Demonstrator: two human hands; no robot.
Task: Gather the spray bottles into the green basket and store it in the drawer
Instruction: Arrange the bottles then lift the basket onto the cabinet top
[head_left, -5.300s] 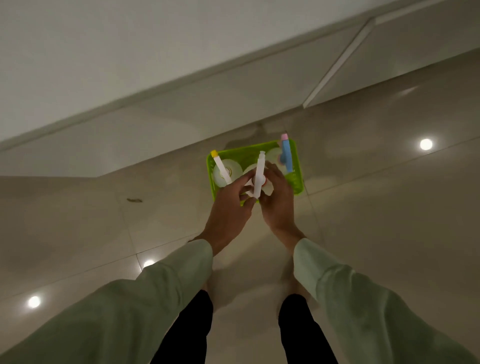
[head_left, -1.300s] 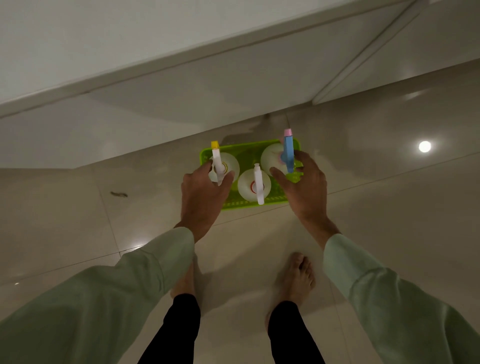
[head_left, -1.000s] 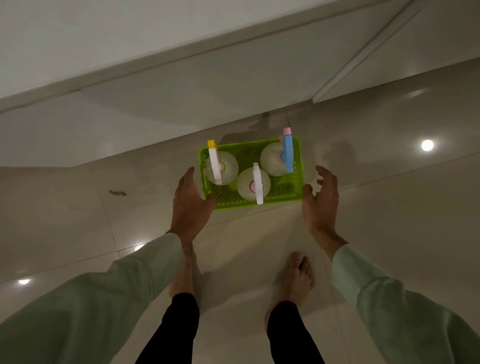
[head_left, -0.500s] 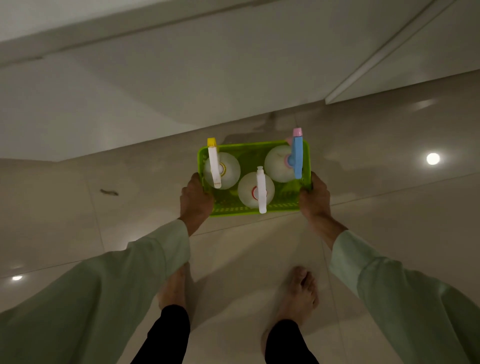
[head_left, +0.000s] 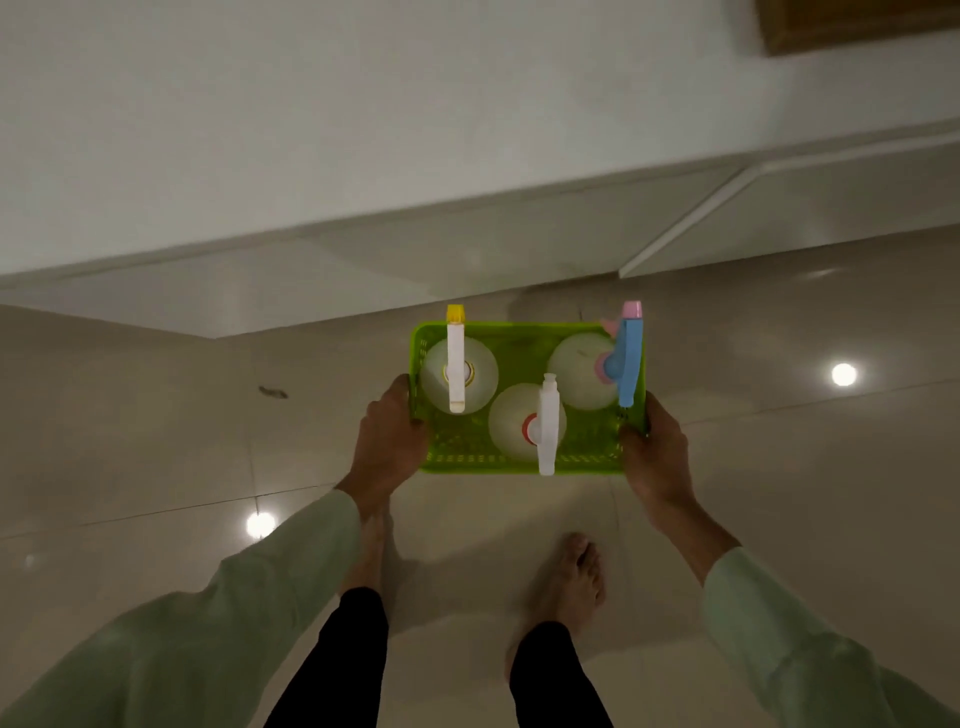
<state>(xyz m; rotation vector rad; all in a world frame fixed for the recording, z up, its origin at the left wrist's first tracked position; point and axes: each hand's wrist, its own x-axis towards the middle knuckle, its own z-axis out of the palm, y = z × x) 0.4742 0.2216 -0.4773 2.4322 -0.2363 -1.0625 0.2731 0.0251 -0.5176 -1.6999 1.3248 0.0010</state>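
The green basket (head_left: 527, 462) is a shallow slotted tray held level above the tiled floor (head_left: 156, 441), carrying three upright white spray bottles: one with a yellow tip (head_left: 456, 364), one with a blue and pink head (head_left: 626, 358), one all white (head_left: 545, 426). It sits between the hands, the left hand (head_left: 387, 441) clamped on its left wall and the right hand (head_left: 654, 452) clamped on its right wall.

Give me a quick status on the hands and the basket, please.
Left hand, right hand gripping green basket sides. Three spray bottles upright inside. Drawer not visible.
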